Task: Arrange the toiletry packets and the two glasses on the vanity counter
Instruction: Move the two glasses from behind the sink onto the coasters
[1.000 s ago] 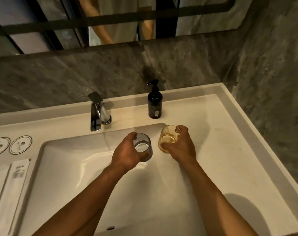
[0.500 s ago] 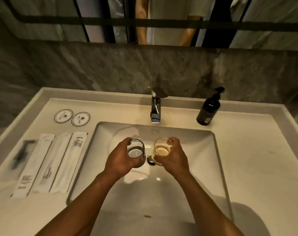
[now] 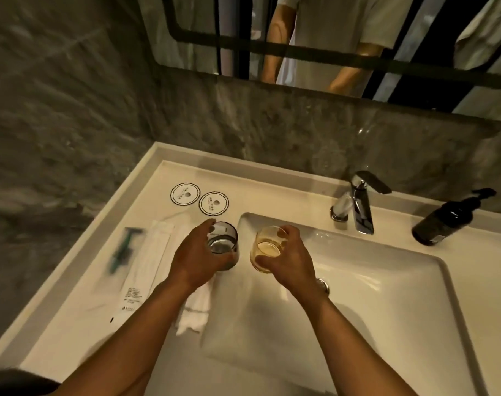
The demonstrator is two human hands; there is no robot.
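Fingers (image 3: 208, 225) of the left hand (image 3: 196, 257) curl tight round a smoky grey glass tumbler (image 3: 223, 245), thumb on the near side, fingertips over the far rim; the right hand (image 3: 289, 258) wraps a pale amber glass tumbler (image 3: 268, 248) the same way, and both glasses are carried upright, side by side with a gap between! Biggest thing in play, the white vanity counter (image 3: 80, 307), with its white rectangular basin (image 3: 372, 295) sunk in; the amber glass hangs above the basin's left edge, the grey one above the counter just left of it. A chrome tap (image 3: 361, 202) stands behind the basin, a dark pump bottle (image 3: 443, 221) to its right. Left of the grey glass lie long white toiletry packets (image 3: 146, 264), partly under the left forearm, with a blurred green-handled razor (image 3: 123, 250) beside them. Two round white paper coasters (image 3: 199, 198) sit touching, just beyond the grey glass.
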